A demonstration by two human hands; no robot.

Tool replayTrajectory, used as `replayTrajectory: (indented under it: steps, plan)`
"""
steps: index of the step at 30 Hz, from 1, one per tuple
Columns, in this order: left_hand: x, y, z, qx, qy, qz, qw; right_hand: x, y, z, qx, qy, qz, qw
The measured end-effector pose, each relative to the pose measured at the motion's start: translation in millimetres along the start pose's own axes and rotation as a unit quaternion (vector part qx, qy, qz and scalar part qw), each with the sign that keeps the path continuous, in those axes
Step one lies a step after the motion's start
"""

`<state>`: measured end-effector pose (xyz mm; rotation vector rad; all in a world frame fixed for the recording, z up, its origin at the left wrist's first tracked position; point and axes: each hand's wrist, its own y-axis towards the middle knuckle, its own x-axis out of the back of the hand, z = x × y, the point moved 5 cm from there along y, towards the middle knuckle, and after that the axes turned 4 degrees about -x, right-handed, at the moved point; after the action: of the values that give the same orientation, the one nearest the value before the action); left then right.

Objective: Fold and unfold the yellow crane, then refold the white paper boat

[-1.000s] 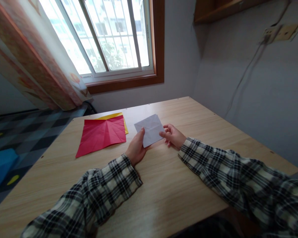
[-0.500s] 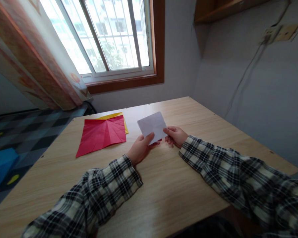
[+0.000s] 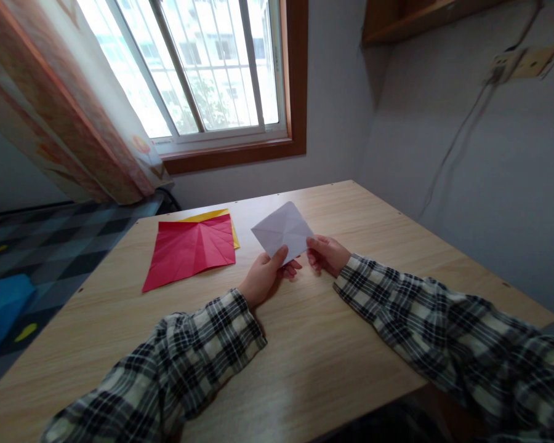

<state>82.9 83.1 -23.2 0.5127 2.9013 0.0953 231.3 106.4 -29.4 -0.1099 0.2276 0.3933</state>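
A small white sheet of paper (image 3: pixel 282 229), with creases crossing its face, is held between my two hands above the table. My left hand (image 3: pixel 266 274) pinches its near edge, thumb on top and fingers underneath. At the right corner, my right hand (image 3: pixel 327 252) grips the paper between thumb and fingers. The paper's underside is hidden. To the left of my left hand lies a creased red sheet of paper (image 3: pixel 189 252), partly covering a yellow sheet of paper (image 3: pixel 235 237).
The wooden table (image 3: pixel 268 381) spreads beneath my arms. A window (image 3: pixel 203 74) and a patterned curtain (image 3: pixel 74 111) are beyond it. On the checked cloth at left sits a blue object (image 3: pixel 4 314). A cable (image 3: pixel 455 141) hangs down the right wall.
The white paper has turned and tilted in my hands, so its far corner points more upward and its creases show more clearly. Both hands keep their grip, and the coloured sheets stay put.
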Motion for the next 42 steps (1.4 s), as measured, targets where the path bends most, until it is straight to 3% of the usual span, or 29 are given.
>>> replayTrajectory:
  steps: [5,9,16,24,35,42]
  plan:
    - [-5.7,-1.8,-2.0,-0.015,0.019,0.034,0.999,-10.2,-5.1,-5.6,0.004,-0.1,0.054,0.994]
    - [-12.5,-5.7,-8.1,-0.028,0.097,0.076,0.992,-8.4,-6.4,-9.2,0.021,-0.129,0.028,0.991]
    - [-12.7,-9.2,-7.9,0.001,0.18,0.09,0.98,-4.8,-5.9,-10.5,0.046,-0.17,0.027,0.984]
    - [-12.1,-9.4,-5.6,0.005,0.175,0.072,0.982,-6.5,-5.9,-9.4,0.047,-0.15,0.024,0.987]
    - [-9.4,-8.7,-1.4,0.003,0.16,0.056,0.985,-3.7,0.1,-7.6,0.039,-0.036,0.003,0.999]
    - [-12.2,-8.7,-6.6,-0.018,0.162,0.065,0.985,-3.4,-1.2,-10.8,0.041,-0.104,0.021,0.993]
